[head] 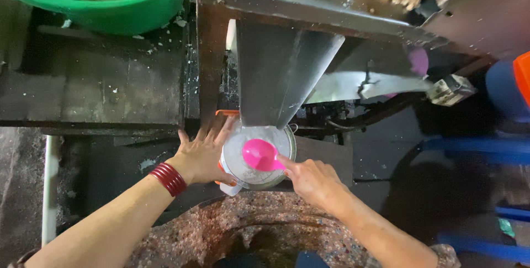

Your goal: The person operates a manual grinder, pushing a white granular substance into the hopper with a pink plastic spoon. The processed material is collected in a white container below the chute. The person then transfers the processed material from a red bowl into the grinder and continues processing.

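The left hand [203,155] lies spread against the left wall of a round white container [259,160], fingers fanned up along its rim and thumb low on the near side, so it steadies the container without closing round it; red bangles [170,178] ring the wrist just behind. The right hand [309,178] is loosely curled, its forefinger and thumb pinched on the handle of a pink scoop [260,155]; the scoop's bowl sits over the container's mouth, between the two hands, above a pale powdery fill.

Straight beyond the fingertips a metal chute [284,72] narrows down to the far rim of the container and covers part of it; the gap between chute lip and scoop is slim, so room above the container is tight on the far side and freer on the near side, towards the wrists. An orange edge [226,113] shows at the far left of the container, just past the left fingertips.

Left of the left hand runs a dark, dusty desk [99,88] whose near edge sits just beyond the fingers; well beyond that hand, up and left, a green tub [110,8] stands on it with pale contents. Right of the right hand the floor is dark and open as far as blue stool legs [480,146], well apart. Below both forearms lies speckled patterned cloth [243,218].
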